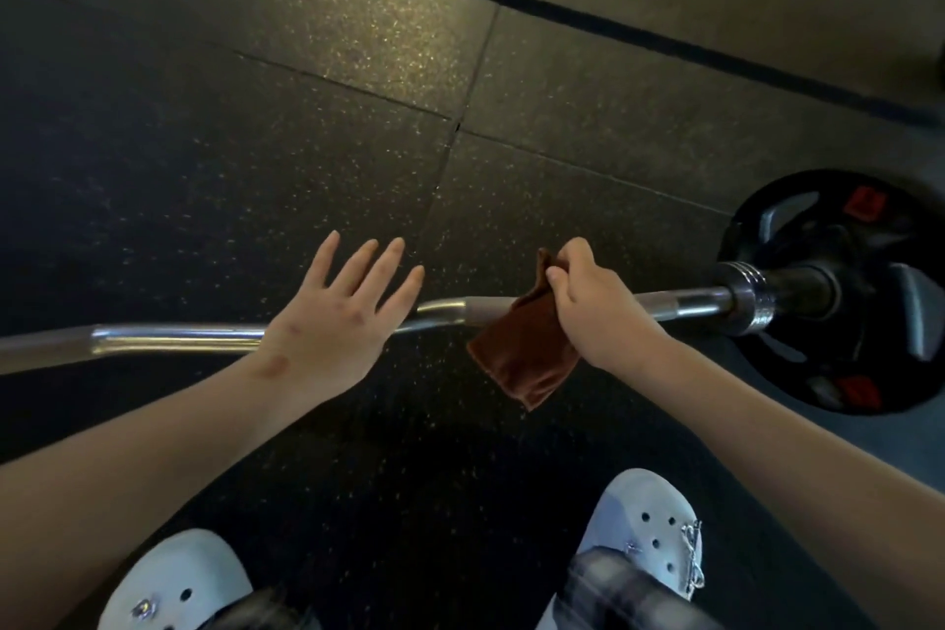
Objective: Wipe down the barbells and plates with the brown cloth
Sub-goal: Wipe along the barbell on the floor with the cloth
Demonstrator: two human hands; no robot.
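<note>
Rubber gym floor (307,128) — brown cloth (521,358) pinched in right hand (593,302), draped over barbell (174,340).

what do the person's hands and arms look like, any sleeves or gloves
The left hand and right hand are bare: no gloves, rings or watch, and no sleeves in view up the arms. Small marks dot the left one's back and wrist.

Dim here; light pools on the floor (388,31) ahead of me and glints off the chrome barbell (179,335). Darkest close to me, where the frame's edges bend and smear
</note>
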